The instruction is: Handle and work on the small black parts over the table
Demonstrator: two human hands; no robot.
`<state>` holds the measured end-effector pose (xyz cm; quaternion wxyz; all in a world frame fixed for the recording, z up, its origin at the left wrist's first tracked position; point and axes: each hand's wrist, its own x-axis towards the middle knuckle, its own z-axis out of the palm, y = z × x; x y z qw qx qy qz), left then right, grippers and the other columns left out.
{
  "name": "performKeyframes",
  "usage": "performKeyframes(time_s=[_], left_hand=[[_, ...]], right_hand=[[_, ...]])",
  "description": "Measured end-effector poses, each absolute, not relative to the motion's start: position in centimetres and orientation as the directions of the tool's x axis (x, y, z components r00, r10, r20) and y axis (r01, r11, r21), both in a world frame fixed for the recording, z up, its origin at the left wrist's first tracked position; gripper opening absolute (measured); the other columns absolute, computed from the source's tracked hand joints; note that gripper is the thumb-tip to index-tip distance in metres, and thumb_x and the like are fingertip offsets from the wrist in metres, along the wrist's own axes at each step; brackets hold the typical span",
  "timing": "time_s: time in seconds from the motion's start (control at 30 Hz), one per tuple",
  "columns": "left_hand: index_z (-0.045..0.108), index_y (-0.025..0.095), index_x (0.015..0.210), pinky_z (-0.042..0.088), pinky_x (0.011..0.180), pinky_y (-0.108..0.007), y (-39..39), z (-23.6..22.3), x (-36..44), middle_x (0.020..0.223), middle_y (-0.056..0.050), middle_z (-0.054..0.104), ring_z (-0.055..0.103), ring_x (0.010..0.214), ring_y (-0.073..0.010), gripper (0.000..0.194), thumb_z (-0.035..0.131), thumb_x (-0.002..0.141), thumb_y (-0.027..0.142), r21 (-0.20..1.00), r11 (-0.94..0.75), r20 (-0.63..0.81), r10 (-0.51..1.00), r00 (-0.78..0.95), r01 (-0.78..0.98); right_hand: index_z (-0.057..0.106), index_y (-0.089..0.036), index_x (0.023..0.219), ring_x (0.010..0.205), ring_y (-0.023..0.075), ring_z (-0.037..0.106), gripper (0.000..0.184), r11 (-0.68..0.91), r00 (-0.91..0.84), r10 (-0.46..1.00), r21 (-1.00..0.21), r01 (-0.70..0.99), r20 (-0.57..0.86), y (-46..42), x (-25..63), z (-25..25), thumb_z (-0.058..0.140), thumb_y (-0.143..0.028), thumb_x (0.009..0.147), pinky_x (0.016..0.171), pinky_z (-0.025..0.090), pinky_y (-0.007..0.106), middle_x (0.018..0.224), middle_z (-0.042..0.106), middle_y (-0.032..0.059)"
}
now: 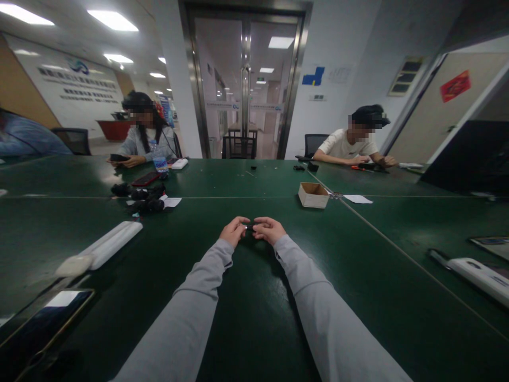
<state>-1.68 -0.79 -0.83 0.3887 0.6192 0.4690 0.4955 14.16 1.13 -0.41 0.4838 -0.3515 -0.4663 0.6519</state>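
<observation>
Both arms, in grey sleeves, reach forward over the dark green table (254, 297). Between the fingertips is a small black object (249, 227) with a light, shiny spot at its left end; its kind is too small to make out. My left hand (234, 231) pinches its left side with thumb and fingers. On the other side my right hand (269, 230) has its fingers closed round the right end. The hands are close together, a little above or on the tabletop; I cannot tell which.
A small open cardboard box (313, 197) stands ahead to the right, by a white paper (358, 199). To the left lie black gear (145, 199), a white power strip (115, 244) and a phone (43, 329). A water bottle (159, 161) stands farther back. Other people sit across the table.
</observation>
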Motion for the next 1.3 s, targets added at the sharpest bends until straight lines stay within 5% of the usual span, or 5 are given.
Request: performKeyframes(time_s=[0.17,0.57,0.83,0.97,1.3], left_hand=[[0.056,0.018,0.098,0.038,0.05,-0.02,-0.75,-0.86,-1.72,0.061,0.002,0.053,0.048,0.053,-0.0093,0.029,0.049,0.072,0.03,0.94,-0.28,0.27,0.96,0.075,0.194],[0.056,0.017,0.098,0.036,0.046,-0.019,-0.68,-1.09,-1.63,0.05,0.004,0.048,0.043,0.045,-0.0081,0.03,0.041,0.08,0.035,0.945,-0.252,0.236,0.967,0.098,0.207],[0.054,0.017,0.1,0.037,0.046,-0.02,-0.66,-1.21,-1.63,0.055,0.002,0.051,0.043,0.046,-0.0081,0.032,0.043,0.08,0.039,0.932,-0.275,0.256,0.96,0.11,0.237],[0.053,0.019,0.105,0.04,0.052,-0.02,-0.53,-1.38,-1.63,0.07,0.001,0.056,0.047,0.052,-0.007,0.037,0.056,0.072,0.036,0.905,-0.354,0.343,0.935,0.086,0.237],[0.052,0.017,0.106,0.04,0.047,-0.019,-0.53,-1.24,-1.77,0.06,0.002,0.055,0.046,0.045,-0.0072,0.034,0.049,0.077,0.033,0.936,-0.299,0.277,0.951,0.136,0.187]], right_hand=[[0.059,-0.011,0.064,0.05,0.0113,0.06,0.028,-0.126,-0.238,0.97,-0.95,-0.284,-0.057,1.17,13.91,-0.41,0.08,-0.017,0.046,0.047,0.05,0.016,0.052,0.061,0.003],[0.059,-0.01,0.062,0.049,0.0117,0.06,0.022,-0.152,-0.288,0.956,-0.933,-0.327,-0.055,1.32,14.1,-0.58,0.078,-0.015,0.052,0.047,0.051,0.017,0.054,0.06,0.0027],[0.059,-0.01,0.062,0.049,0.0117,0.06,0.02,-0.132,-0.292,0.956,-0.939,-0.319,-0.036,1.54,14.11,-0.86,0.077,-0.016,0.055,0.046,0.051,0.018,0.056,0.059,0.0018],[0.059,-0.01,0.062,0.05,0.0112,0.06,0.02,-0.118,-0.287,0.958,-0.941,-0.318,-0.023,1.58,14.13,-1.01,0.077,-0.017,0.055,0.046,0.051,0.018,0.059,0.058,0.0012],[0.059,-0.009,0.061,0.05,0.0115,0.059,0.02,-0.116,-0.305,0.952,-0.945,-0.306,-0.018,1.61,14.12,-0.96,0.076,-0.019,0.056,0.045,0.051,0.019,0.06,0.056,0.0005]])
